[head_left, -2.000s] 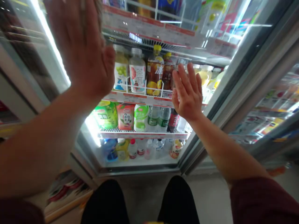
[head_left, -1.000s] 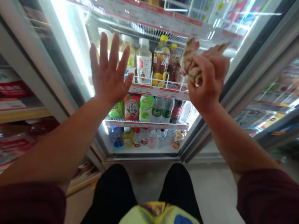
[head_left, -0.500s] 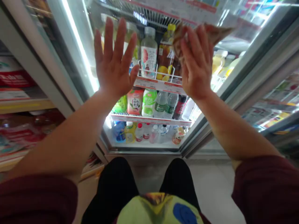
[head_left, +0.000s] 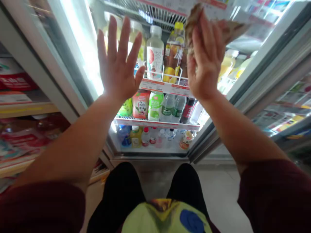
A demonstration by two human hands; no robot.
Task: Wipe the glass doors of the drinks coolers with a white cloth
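Note:
My left hand (head_left: 120, 64) is raised with fingers spread, palm toward the glass front (head_left: 96, 136) of a lit drinks cooler; it holds nothing. My right hand (head_left: 206, 61) has a crumpled brown cloth (head_left: 194, 19) under its palm and fingers, at the upper right of the same front. One corner of the cloth sticks out to the right. Behind the hands, on the upper shelf, stand a white-labelled tea bottle (head_left: 155, 56) and a yellow-capped lemon drink bottle (head_left: 173, 53). Whether the palms touch the glass is hard to tell.
Lower cooler shelves (head_left: 157, 123) hold several more bottles, among them a green-labelled one (head_left: 155, 105). Metal frames (head_left: 245, 94) border the front. A goods shelf (head_left: 26, 110) stands at left. Below are my knees (head_left: 123, 184) and the pale floor (head_left: 218, 191).
My right hand and the cloth have shifted slightly up, the hand tilting a little to the right. My left hand stays nearly in place.

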